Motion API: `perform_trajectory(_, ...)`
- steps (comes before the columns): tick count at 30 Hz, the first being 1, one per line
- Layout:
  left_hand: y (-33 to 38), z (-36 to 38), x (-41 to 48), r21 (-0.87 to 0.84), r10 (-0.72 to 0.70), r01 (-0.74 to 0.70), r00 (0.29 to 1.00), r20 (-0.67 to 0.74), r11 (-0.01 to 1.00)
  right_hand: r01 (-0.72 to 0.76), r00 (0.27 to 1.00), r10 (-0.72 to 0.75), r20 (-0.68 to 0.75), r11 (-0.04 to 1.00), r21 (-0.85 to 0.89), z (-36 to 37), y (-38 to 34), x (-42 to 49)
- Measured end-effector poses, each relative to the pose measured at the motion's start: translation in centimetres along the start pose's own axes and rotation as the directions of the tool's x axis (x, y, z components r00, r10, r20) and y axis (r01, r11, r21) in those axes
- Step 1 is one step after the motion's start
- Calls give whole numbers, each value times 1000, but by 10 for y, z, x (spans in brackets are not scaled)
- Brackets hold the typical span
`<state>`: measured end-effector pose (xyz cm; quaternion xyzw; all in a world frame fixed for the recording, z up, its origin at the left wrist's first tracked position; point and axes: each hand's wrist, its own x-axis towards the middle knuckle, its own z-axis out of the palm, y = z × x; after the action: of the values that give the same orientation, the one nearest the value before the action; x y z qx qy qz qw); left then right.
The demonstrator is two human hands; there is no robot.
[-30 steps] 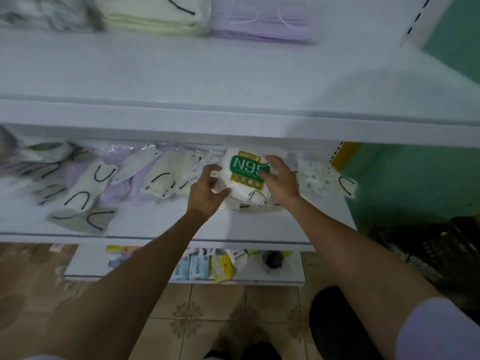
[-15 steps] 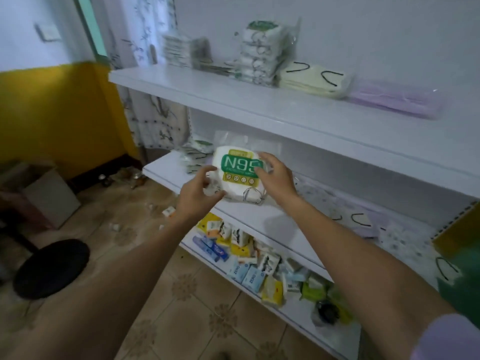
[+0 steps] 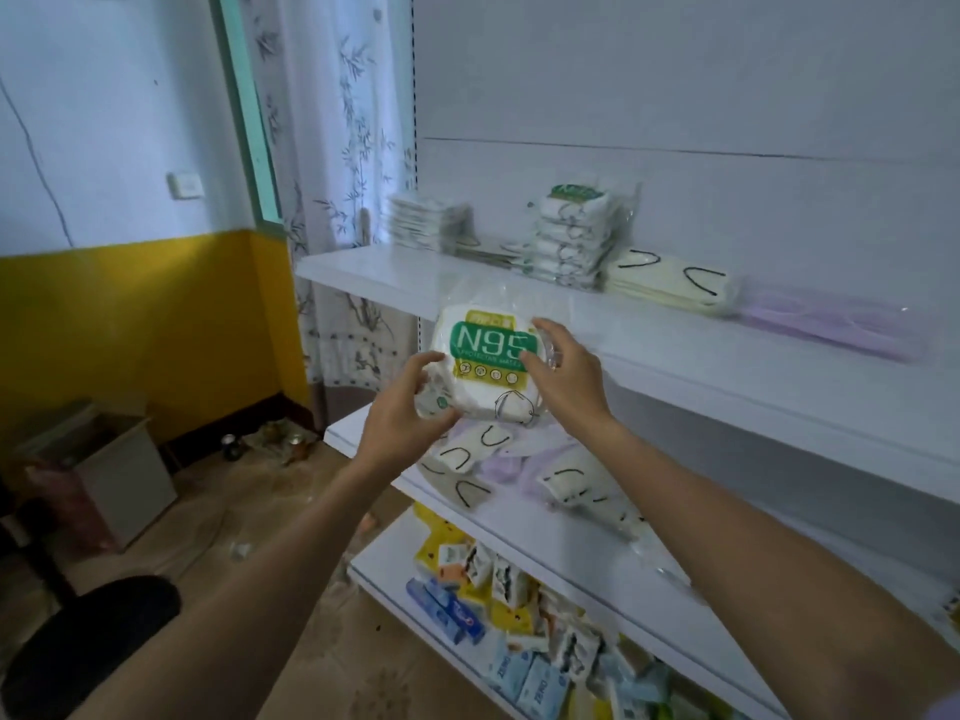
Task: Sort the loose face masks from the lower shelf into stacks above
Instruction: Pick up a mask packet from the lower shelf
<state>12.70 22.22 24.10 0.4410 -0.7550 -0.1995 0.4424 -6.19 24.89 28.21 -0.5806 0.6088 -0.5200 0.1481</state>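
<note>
Left hand [image 3: 402,407] and right hand [image 3: 569,381] are ungloved, forearms bare; a lilac sleeve [image 3: 950,713] edges the right.

From here, the white upper shelf [image 3: 363,275] is bare along its front; stacked white wrapped mask packs [image 3: 571,239] crowd the back.

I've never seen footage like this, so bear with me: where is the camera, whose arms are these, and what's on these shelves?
There is no machine here. A person wears a camera on the head, looking forward and down, so the two bare arms are their own. The left hand and right hand hold one bagged N95 pack between them, in front of the shelves. On the upper shelf stand sorted stacks: a matching N95 stack, cream masks and purple masks. On the lower shelf lie loose masks, not yet sorted. Below that lie small packets.
</note>
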Motion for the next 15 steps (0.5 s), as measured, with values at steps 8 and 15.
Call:
perform_trajectory(8,-24,-19,109,155,170,-186,979,114,970,13,998,-18,-63,997,-81,14,-22,81)
perform_trajectory(15,-36,-18,194,-19,266,-266,954,137,964,36,981,-53,-185,995,-93,23,-27,140)
